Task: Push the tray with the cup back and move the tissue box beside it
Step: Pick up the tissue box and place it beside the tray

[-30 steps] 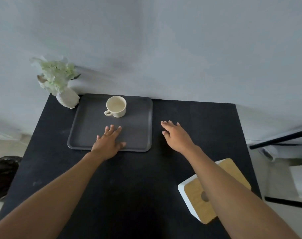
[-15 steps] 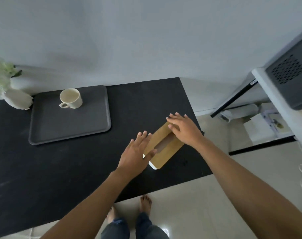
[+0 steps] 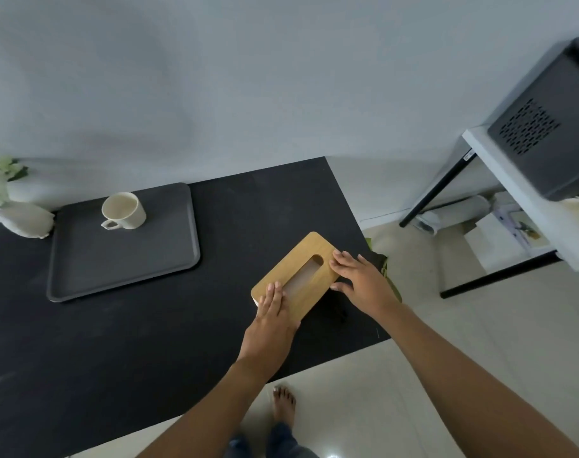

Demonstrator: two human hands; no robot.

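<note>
The dark grey tray (image 3: 93, 269) lies at the back left of the black table (image 3: 116, 358), close to the wall, with a cream cup (image 3: 123, 211) standing in its far half. To its right sits the tissue box (image 3: 296, 266), wooden lid up with an oval slot, set at a slant near the table's right edge. My left hand (image 3: 270, 320) grips the box's near end, fingers over the lid. My right hand (image 3: 360, 282) holds its right side, thumb low against the box wall.
A white vase (image 3: 25, 218) with pale flowers stands at the table's back left corner, touching the tray's left end. Right of the table is a white shelf unit (image 3: 499, 180) carrying a dark grey appliance (image 3: 552, 133). My bare foot (image 3: 284, 403) shows below the table's front edge.
Both hands left the tray and came to the tissue box. They have closed on its two ends, and the box sits a little farther back on the table than half a second ago.
</note>
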